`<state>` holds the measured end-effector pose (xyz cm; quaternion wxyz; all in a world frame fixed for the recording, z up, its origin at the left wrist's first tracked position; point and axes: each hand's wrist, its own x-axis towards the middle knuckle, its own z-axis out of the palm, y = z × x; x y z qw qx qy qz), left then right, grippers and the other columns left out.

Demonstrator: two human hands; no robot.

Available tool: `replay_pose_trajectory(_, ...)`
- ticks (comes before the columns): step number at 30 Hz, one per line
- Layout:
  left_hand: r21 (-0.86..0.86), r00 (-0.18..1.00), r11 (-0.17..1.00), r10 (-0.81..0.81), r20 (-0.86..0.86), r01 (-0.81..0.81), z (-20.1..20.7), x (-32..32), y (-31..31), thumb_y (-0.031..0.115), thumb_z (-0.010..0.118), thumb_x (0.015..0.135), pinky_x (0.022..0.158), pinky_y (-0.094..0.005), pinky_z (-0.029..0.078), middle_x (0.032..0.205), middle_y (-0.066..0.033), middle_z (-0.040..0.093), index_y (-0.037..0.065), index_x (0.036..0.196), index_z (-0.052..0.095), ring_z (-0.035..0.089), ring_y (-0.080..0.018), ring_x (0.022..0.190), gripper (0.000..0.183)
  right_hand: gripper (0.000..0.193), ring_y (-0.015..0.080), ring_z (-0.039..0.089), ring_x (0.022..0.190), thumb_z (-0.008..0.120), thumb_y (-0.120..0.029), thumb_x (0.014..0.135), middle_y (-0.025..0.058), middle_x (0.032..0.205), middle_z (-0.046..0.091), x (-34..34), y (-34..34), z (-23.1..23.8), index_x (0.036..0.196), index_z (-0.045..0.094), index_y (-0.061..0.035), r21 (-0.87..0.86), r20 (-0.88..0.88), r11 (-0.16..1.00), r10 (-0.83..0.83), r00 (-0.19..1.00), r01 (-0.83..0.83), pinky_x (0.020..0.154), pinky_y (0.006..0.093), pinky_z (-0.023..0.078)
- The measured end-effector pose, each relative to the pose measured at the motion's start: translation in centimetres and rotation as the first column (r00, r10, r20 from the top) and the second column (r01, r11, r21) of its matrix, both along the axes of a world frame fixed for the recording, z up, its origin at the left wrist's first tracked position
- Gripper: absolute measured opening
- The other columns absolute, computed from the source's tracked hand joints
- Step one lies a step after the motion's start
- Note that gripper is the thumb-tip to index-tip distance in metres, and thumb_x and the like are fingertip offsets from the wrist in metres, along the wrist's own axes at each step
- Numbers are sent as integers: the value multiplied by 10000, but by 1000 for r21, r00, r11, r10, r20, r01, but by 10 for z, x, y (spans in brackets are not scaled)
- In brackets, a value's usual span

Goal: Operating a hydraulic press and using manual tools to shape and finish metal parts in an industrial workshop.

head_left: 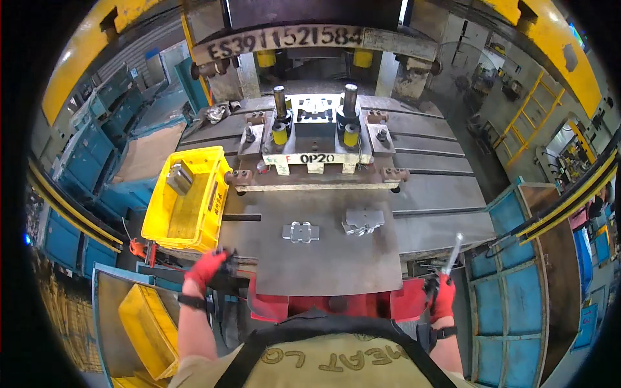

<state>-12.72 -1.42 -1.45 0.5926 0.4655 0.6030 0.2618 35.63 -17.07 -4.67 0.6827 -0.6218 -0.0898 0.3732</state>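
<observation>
My right hand (442, 295), in a red and black glove, is closed around a slim pale stick-like tool (455, 251) that points up and away; motion blurs it, and its exact kind does not show. At the near left corner of the press table hovers my left hand (208, 266), gloved alike, its fingers smeared and dark. Between the hands lies a flat steel plate (330, 268). On it rests a single formed metal bracket (301, 232), with a small stack of similar metal parts (363, 221) to its right. Neither hand touches these parts.
A yellow crate (217, 194) holding a few metal pieces stands left of the plate. Beyond it, a stamping die (317, 139) with two guide posts sits on the slotted press bed (440, 184). Blue metal bins (508, 291) flank the right side; another yellow crate (145, 326) is lower left.
</observation>
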Motion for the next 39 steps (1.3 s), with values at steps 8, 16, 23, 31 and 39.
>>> replay_pose_trajectory(8,588,962,794,-255,94,153,97,119,153,170,465,752,643,-196,355,779,-2,514,41,895,508,440,-69,718,197,112,103,457,469,531,-142,714,14,581,478,-58,51,35,716,482,-41,-70,-129,853,506,853,-517,435,238,396)
replay_pose_trajectory(16,657,777,646,153,-611,389,127,208,264,413,519,655,781,-318,355,994,-201,468,-16,1004,427,442,-294,946,561,127,139,495,485,527,-131,713,59,604,516,-58,38,21,756,502,-14,-132,-71,843,517,853,-521,447,254,411)
replay_pose_trajectory(23,367,476,761,88,-875,534,133,238,271,360,482,679,723,-317,402,919,-174,517,-2,888,528,507,-286,841,421,130,179,484,670,508,-93,683,67,742,501,-59,22,45,796,483,-36,-207,331,715,693,640,-667,585,273,389)
replay_pose_trajectory(31,744,976,665,118,-184,60,144,222,286,203,513,668,516,-272,394,609,-75,550,28,696,543,505,-154,536,180,321,271,469,721,546,-90,609,133,772,488,-39,16,-4,910,463,-13,-239,568,620,714,410,-747,650,312,381)
replay_pose_trajectory(39,517,952,823,-302,45,236,82,149,134,131,518,697,524,-189,369,684,24,504,48,815,543,444,-50,606,146,326,116,477,560,386,-252,804,59,685,505,-65,75,70,967,457,21,209,-191,702,712,675,-681,514,231,403)
